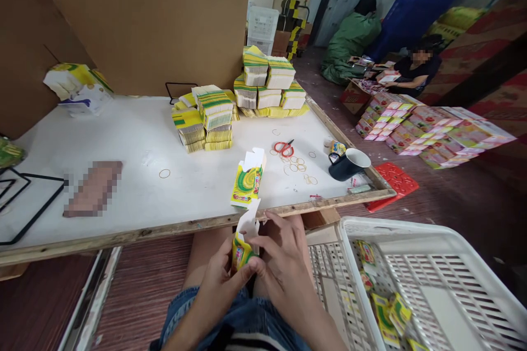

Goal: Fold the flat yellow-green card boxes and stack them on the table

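Yellow carton is gripped low by the left hand, leaving flaps free, while the half-open right hand apparently steadies its right side.

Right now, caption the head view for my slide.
Left hand holds an open carton, right hand touching it, at a table bearing another carton, scissors and a mug.

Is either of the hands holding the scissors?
No, the scissors lie on the white table; the left hand holds a small yellow carton and the right hand is at its open end.
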`<control>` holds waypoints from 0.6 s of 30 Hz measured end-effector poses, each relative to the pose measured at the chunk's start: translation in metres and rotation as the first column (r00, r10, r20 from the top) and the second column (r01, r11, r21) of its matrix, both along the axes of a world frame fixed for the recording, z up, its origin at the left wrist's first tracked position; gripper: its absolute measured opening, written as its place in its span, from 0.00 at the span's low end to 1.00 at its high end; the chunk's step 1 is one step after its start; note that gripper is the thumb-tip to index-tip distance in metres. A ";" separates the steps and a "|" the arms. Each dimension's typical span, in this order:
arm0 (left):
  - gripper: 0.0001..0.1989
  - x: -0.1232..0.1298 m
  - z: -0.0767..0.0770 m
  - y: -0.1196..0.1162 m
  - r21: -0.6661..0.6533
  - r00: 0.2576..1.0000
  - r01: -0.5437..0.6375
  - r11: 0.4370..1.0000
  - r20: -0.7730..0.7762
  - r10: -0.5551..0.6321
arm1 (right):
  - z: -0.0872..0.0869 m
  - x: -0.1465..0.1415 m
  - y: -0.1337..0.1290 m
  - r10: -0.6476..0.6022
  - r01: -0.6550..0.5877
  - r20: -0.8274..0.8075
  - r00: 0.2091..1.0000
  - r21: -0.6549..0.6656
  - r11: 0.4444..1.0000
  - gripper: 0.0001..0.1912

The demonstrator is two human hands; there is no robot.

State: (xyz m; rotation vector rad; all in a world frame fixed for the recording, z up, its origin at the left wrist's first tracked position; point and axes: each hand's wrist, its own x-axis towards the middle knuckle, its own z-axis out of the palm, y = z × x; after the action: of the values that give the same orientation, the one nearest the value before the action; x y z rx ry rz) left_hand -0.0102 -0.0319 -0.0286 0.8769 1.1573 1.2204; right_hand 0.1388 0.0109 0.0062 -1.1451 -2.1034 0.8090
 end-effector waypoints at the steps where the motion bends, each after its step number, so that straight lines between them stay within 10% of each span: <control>1: 0.19 0.000 0.001 -0.001 0.016 0.997 0.008 1.000 -0.075 -0.007 | 0.002 -0.002 0.002 0.044 -0.044 0.038 0.998 0.005 0.999 0.11; 6: 0.20 0.003 0.002 -0.003 0.023 0.968 0.059 0.998 -0.244 -0.052 | -0.001 -0.011 0.006 0.111 -0.112 -0.016 0.994 -0.112 0.987 0.12; 14: 0.15 0.005 -0.003 0.000 -0.066 1.000 0.018 0.998 -0.020 -0.020 | -0.017 -0.009 0.004 0.029 -0.101 -0.246 0.969 -0.286 0.953 0.07; 18: 0.16 0.000 -0.007 0.003 -0.234 0.994 -0.095 0.968 0.031 0.105 | -0.032 -0.007 0.002 -0.133 -0.043 -0.391 0.911 -0.410 0.911 0.23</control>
State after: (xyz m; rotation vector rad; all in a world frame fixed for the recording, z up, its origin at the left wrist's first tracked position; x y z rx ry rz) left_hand -0.0102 -0.0294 -0.0352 0.6197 1.2928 1.1511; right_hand 0.1316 0.0131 -0.0254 -1.1031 -1.5892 1.3867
